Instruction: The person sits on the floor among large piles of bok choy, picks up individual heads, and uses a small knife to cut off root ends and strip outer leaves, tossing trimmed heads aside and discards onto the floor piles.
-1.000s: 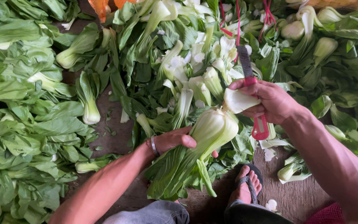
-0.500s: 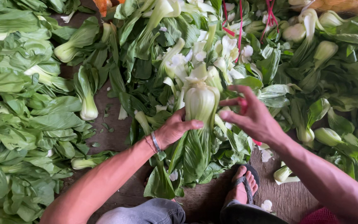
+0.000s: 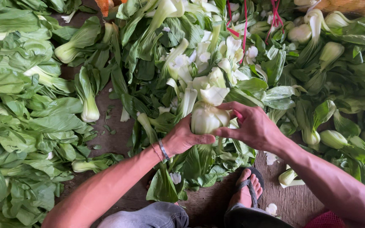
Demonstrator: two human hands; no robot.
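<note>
two hands [image 3: 186, 139] [image 3: 254, 126] around pale bok choy [image 3: 208, 118], white base, green leaves

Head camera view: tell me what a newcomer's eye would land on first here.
First, the pale bok choy head at the centre, gripped between the left hand and the right hand. Next, the leafy greens heaped on the wooden floor to the left, right and behind. Then, the red ties among the greens at the top, and the sandalled foot at the bottom edge.
</note>
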